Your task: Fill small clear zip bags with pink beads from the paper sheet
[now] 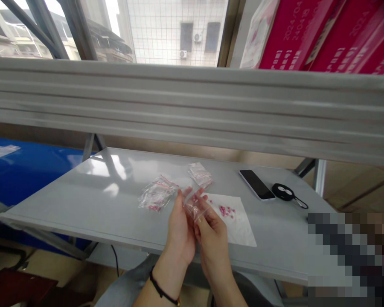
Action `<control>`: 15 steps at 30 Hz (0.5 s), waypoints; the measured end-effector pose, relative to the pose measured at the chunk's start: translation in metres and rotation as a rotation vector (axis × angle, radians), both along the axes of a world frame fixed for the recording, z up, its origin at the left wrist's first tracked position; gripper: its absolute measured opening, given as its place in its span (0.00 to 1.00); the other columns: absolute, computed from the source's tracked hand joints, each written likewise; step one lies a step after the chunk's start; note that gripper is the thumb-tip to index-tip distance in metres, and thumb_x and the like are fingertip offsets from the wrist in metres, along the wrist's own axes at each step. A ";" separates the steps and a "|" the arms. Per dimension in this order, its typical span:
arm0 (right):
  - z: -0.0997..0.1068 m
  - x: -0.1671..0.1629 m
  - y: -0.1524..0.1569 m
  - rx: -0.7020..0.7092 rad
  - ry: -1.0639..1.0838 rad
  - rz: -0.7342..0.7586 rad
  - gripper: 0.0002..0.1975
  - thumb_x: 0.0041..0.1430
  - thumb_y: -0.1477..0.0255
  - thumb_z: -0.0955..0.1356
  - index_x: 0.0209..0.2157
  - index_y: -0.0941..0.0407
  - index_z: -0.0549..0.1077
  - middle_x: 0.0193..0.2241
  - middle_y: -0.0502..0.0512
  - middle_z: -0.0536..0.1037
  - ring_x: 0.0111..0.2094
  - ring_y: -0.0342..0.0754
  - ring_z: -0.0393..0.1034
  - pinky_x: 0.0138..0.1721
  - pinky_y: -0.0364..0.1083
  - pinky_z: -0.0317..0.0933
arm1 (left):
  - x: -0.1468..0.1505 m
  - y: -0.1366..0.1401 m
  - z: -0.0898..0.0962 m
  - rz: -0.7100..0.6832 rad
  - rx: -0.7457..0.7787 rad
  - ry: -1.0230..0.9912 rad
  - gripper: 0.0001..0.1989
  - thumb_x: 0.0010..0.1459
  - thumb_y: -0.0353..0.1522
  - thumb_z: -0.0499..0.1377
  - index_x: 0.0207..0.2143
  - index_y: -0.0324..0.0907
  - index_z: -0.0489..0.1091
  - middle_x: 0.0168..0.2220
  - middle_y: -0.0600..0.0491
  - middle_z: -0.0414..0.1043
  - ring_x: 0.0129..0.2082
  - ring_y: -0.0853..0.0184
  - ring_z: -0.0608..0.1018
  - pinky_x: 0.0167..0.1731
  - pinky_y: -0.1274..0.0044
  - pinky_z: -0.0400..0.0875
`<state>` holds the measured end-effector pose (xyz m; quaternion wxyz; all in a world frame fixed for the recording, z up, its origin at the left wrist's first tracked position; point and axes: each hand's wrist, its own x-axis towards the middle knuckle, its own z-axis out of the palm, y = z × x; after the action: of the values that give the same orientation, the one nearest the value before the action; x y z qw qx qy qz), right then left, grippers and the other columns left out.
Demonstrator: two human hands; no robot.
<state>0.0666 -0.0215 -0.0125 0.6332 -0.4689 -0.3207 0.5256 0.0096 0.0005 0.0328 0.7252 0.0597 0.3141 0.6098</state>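
Between both hands is a small clear plastic bag (196, 212), held just above the table's front part. My left hand (181, 228) is closed on its left side, with a dark bracelet at the wrist. On the other side my right hand (213, 230) pinches the bag with thumb and fingers. Whether anything lies inside the bag is hard to make out. Several small pink pieces (226, 211) lie on a white sheet (243, 232) to the right of my hands. A pile of clear bags with pink pieces (156, 194) lies left, and a stack of flat bags (199, 174) lies behind.
A phone (257, 184) and a round black case with a carabiner (284, 192) lie at the right of the grey table (115, 213). A metal shelf beam (192, 106) crosses above, with pink boxes (307, 38) on it. A blue surface (35, 170) stands left.
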 end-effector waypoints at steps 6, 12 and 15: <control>-0.002 -0.003 -0.001 0.031 0.033 -0.007 0.27 0.56 0.63 0.73 0.57 0.54 0.75 0.52 0.59 0.80 0.52 0.58 0.74 0.54 0.54 0.66 | 0.007 -0.003 -0.002 0.011 -0.072 -0.033 0.16 0.66 0.43 0.56 0.48 0.43 0.70 0.44 0.46 0.81 0.36 0.61 0.83 0.39 0.70 0.77; -0.005 0.000 -0.001 0.015 -0.090 -0.059 0.25 0.58 0.63 0.73 0.56 0.54 0.75 0.55 0.59 0.78 0.57 0.58 0.72 0.60 0.56 0.62 | 0.015 -0.007 -0.010 -0.007 -0.060 -0.028 0.20 0.63 0.47 0.57 0.44 0.40 0.72 0.35 0.46 0.81 0.32 0.60 0.83 0.35 0.71 0.76; -0.006 -0.001 -0.004 0.025 -0.090 -0.071 0.25 0.59 0.62 0.72 0.57 0.54 0.75 0.55 0.59 0.78 0.57 0.59 0.71 0.60 0.57 0.61 | 0.017 -0.010 -0.012 -0.018 -0.006 -0.002 0.23 0.61 0.50 0.58 0.46 0.41 0.72 0.33 0.47 0.81 0.32 0.61 0.82 0.34 0.72 0.75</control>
<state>0.0660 -0.0252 -0.0188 0.6424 -0.4951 -0.3385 0.4772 0.0262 -0.0094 0.0209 0.7311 0.0598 0.3146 0.6024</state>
